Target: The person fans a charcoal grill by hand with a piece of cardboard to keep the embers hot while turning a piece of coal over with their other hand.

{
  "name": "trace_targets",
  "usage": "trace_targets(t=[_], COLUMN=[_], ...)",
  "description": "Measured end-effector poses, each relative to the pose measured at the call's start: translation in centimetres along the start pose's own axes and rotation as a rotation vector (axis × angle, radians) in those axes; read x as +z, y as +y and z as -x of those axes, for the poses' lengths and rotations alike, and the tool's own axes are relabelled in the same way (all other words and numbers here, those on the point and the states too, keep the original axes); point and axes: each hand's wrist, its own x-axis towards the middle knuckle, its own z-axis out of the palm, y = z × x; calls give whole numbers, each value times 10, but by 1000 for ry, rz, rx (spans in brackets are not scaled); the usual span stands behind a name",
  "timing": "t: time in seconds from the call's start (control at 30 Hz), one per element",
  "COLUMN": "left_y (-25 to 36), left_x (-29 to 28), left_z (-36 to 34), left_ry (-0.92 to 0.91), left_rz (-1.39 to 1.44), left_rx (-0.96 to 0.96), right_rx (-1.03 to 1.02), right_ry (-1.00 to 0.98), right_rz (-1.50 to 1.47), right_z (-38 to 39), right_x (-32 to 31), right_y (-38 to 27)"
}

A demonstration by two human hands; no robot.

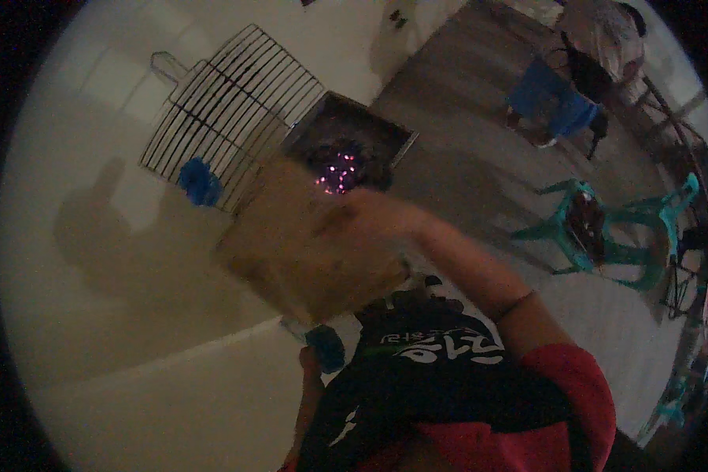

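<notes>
My right hand is closed on a flat brown piece of cardboard; motion blurs both the hand and the cardboard. Just beyond them is a dark metal charcoal grill box with coals glowing inside. A wire grill rack with a looped handle lies to its left, its right side close to the box. My left hand is low, near the table edge, beside a blue cloth-like thing. Its fingers are mostly hidden, so whether it grips that thing is unclear.
A crumpled blue thing lies at the rack's near corner on the pale table. Green plastic stools stand on the floor at right, one with dark stuff on top. Farther back are a blue stool and a person.
</notes>
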Motion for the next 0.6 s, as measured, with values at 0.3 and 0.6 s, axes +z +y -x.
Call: trace_targets(t=[0.3,0.6], left_y=[-8,-14], left_x=[90,87], left_z=[138,171], left_ry=[-141,101], left_rz=[-375,-290], left_rx=[199,355], right_rx=[372,-59], right_ry=[327,19], right_rz=[1103,-106], right_z=[67,34], right_x=[-137,-16], right_y=[49,18])
